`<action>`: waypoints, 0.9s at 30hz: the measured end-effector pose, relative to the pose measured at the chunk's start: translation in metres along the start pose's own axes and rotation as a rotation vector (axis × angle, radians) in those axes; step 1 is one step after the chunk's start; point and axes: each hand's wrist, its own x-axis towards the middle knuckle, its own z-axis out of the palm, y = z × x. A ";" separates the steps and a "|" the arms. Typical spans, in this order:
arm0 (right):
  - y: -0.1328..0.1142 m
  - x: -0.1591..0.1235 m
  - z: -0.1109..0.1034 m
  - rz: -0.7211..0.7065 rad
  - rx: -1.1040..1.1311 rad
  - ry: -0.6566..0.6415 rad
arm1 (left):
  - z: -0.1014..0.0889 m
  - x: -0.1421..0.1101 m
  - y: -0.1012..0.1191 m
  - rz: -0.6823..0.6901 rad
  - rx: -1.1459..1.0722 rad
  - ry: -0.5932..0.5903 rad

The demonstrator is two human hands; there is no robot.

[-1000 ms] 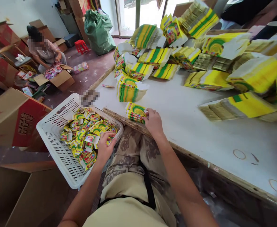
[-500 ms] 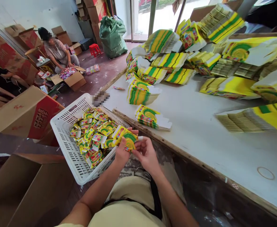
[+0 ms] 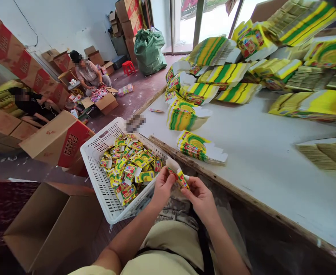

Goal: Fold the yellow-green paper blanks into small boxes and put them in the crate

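- Open cardboard box (image 3: 76,225) at lower left, its upper edge near the basket, a strip of dark floor (image 3: 110,244) showing between
- Red-panelled carton (image 3: 56,137) behind it, one corner near the basket's outer rim
- White plastic basket (image 3: 97,179), a heap of small yellow boxes (image 3: 130,166) inside, its right side just beside the table's wooden edge
- Left hand (image 3: 162,187) near the basket's right rim, thumb and fingers pinching the left side of a small yellow carton
- Small yellow carton (image 3: 180,177) held up between both hands over the lap, white flap upward, on the near side of the wooden edge (image 3: 216,175)
- Right hand (image 3: 200,194) pinching the carton's right side with thumb and fingertips
- Table (image 3: 259,152) running off to the right, a stack of flat cartons (image 3: 196,145) just inside its edge
- Bare white surface between that stack and the fanned cartons (image 3: 325,154) at far right, more bundles (image 3: 225,74) piled behind
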 end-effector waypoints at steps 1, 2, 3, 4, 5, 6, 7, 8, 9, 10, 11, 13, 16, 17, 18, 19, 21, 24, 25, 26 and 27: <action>0.000 0.001 -0.002 0.013 -0.001 -0.006 | 0.001 0.001 0.000 -0.013 0.020 0.027; 0.001 0.001 -0.003 0.023 -0.007 -0.012 | 0.001 0.002 0.001 -0.027 0.041 0.050; 0.002 0.001 -0.005 0.022 -0.020 -0.009 | 0.001 0.004 0.003 -0.036 0.055 0.057; 0.003 0.001 -0.008 0.004 -0.047 0.005 | 0.000 0.005 0.007 -0.042 0.066 0.044; 0.003 0.000 -0.011 -0.035 -0.089 0.028 | -0.002 0.006 0.011 -0.046 0.075 0.009; 0.004 -0.001 -0.016 -0.092 -0.152 0.056 | -0.005 0.007 0.017 -0.040 0.078 -0.039; 0.004 -0.002 -0.022 -0.163 -0.238 0.086 | -0.010 0.009 0.024 -0.023 0.074 -0.090; 0.003 -0.004 -0.028 -0.247 -0.342 0.109 | -0.015 0.010 0.032 0.003 0.070 -0.140; 0.002 -0.005 -0.035 -0.335 -0.460 0.118 | -0.020 0.011 0.041 0.030 0.082 -0.196; 0.000 -0.007 -0.040 -0.420 -0.581 0.110 | -0.025 0.011 0.049 0.052 0.121 -0.265; -0.002 -0.009 -0.044 -0.499 -0.694 0.088 | -0.029 0.011 0.056 0.065 0.194 -0.342; -0.007 -0.014 -0.047 -0.628 -0.853 -0.001 | -0.031 0.008 0.063 0.067 0.425 -0.508; -0.012 -0.022 -0.040 -0.720 -0.892 -0.081 | -0.022 -0.001 0.057 0.064 0.704 -0.673; -0.013 -0.025 -0.038 -0.717 -0.864 -0.031 | -0.018 -0.003 0.053 0.056 0.751 -0.669; -0.012 -0.027 -0.036 -0.682 -0.821 0.054 | -0.015 -0.006 0.048 0.047 0.783 -0.643; -0.011 -0.029 -0.035 -0.610 -0.755 0.154 | -0.012 -0.008 0.044 0.045 0.801 -0.603; -0.005 -0.031 -0.034 -0.367 -0.532 0.289 | -0.008 -0.011 0.037 0.078 0.817 -0.559; 0.005 -0.029 -0.033 0.102 -0.083 0.234 | -0.004 -0.015 0.029 0.169 0.854 -0.627; 0.007 -0.027 -0.032 0.229 0.041 0.200 | -0.002 -0.016 0.027 0.188 0.879 -0.649; 0.009 -0.025 -0.031 0.325 0.124 0.167 | -0.001 -0.017 0.024 0.201 0.906 -0.665; 0.010 -0.023 -0.029 0.388 0.175 0.137 | 0.001 -0.019 0.022 0.207 0.930 -0.678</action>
